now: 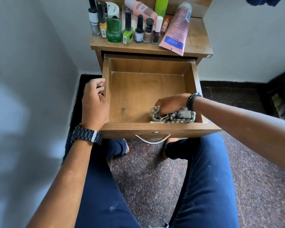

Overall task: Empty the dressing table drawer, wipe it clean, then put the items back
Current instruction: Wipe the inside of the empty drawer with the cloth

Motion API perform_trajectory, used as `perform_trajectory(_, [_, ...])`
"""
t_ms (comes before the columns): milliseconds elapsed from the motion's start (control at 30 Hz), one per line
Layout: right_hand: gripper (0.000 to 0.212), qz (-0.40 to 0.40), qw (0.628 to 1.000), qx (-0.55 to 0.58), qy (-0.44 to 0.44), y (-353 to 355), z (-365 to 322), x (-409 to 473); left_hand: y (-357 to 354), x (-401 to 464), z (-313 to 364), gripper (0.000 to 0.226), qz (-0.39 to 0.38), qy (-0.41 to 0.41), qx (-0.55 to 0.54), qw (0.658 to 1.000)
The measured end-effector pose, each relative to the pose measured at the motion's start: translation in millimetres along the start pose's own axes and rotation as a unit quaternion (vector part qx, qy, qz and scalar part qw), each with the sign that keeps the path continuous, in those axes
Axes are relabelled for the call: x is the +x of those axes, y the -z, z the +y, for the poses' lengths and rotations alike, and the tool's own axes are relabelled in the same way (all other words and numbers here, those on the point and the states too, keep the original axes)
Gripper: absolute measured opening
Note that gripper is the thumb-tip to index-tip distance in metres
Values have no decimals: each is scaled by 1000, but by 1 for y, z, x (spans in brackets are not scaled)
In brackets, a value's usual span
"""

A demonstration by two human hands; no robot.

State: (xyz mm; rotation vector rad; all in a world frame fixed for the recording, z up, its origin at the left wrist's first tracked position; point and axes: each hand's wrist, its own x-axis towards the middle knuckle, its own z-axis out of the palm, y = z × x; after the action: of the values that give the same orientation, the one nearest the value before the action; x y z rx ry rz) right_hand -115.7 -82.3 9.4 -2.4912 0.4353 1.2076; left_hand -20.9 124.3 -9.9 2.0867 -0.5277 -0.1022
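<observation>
A speckled reddish-brown stone floor (262,186) meets pale painted walls (31,63); dark blue cloth (260,1) hangs at top right.

My dressing table (194,38) was a small wooden stand against the white wall. Along the left of its top stood a row of nail polish bottles (139,29), upright and close together, with a green glass bottle (114,31) among them. Behind these were a white jar (113,9), a pink bottle (141,9) lying tilted and a tall green bottle (161,5). A pink tube (176,32) lay on its side to the right, its end reaching past the front edge. The stand rested on a speckled stone floor (253,178).
</observation>
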Motion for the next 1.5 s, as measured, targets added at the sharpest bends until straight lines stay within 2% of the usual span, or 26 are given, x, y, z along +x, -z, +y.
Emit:
perform_trajectory(67, [24, 16, 999, 18, 42, 1, -22, 9, 2, 0, 1, 44, 26, 23, -42, 999])
perform_trajectory(167, [7, 17, 994, 44, 97, 3, -55, 27, 5, 1, 1, 44, 63, 76, -134, 986])
perform_trajectory(267, [16, -11, 982, 129, 138, 5, -85, 37, 7, 3, 2, 45, 86, 128, -186, 970])
perform_trajectory(367, [42, -20, 963, 235, 128, 3, -99, 40, 8, 4, 3, 46, 99, 155, -211, 960])
perform_trajectory(400, [45, -26, 957, 256, 131, 2, -98, 40, 8, 5, 3, 46, 101, 157, -213, 959])
perform_trajectory(467, [30, -46, 938, 302, 161, -2, -89, 43, 8, 5, 4, 45, 101, 156, -217, 958])
perform_trajectory(533, [14, -34, 923, 350, 153, -6, -82, 46, 8, 5, 4, 45, 100, 156, -222, 957])
perform_trajectory(633, [31, -9, 907, 397, 141, -10, -80, 53, 8, 5, 3, 45, 97, 155, -226, 957])
perform_trajectory(767, [29, -11, 891, 438, 121, -10, -78, 55, 9, 5, 2, 46, 90, 152, -227, 958])
perform_trajectory(800, [28, -25, 871, 474, 124, -9, -76, 57, 9, 5, 2, 47, 88, 152, -226, 958])
perform_trajectory(833, [24, -53, 835, 532, 129, -8, -74, 59, 9, 4, 2, 46, 86, 152, -224, 959])
perform_trajectory(900, [20, -73, 725, 673, 128, 1, -71, 69, 9, 3, 2, 45, 84, 151, -221, 960])
perform_trajectory(967, [25, -11, 615, 781, 110, 16, -69, 81, 9, 1, 2, 44, 78, 146, -216, 962])
perform_trajectory(1000, [21, 41, 575, 811, 93, 25, -69, 84, 9, 1, 1, 43, 75, 144, -213, 964])
perform_trajectory(1033, [14, 100, 547, 828, 73, 31, -70, 90, 9, 0, 1, 42, 71, 141, -210, 965])
perform_trajectory(1067, [14, 156, 536, 828, 47, 36, -72, 93, 9, 0, 0, 42, 68, 137, -206, 966])
perform_trajectory(1100, [21, 195, 538, 820, 20, 39, -75, 100, 10, 1, 0, 42, 67, 134, -203, 968])
perform_trajectory(1167, [21, 234, 582, 778, -21, 40, -86, 110, 9, 1, -2, 41, 66, 132, -197, 969])
perform_trajectory(1233, [24, 254, 628, 735, -33, 39, -102, 114, 9, 1, -2, 42, 63, 129, -190, 971])
perform_trajectory(1333, [31, 299, 671, 678, -34, 41, -118, 116, 8, 1, -3, 42, 59, 120, -175, 975])
perform_trajectory(1400, [34, 271, 680, 682, -20, 43, -118, 115, 8, 1, -4, 40, 57, 111, -160, 979])
perform_trajectory(1500, [38, 173, 676, 716, 15, 43, -101, 112, 8, 1, -4, 38, 52, 104, -143, 983])
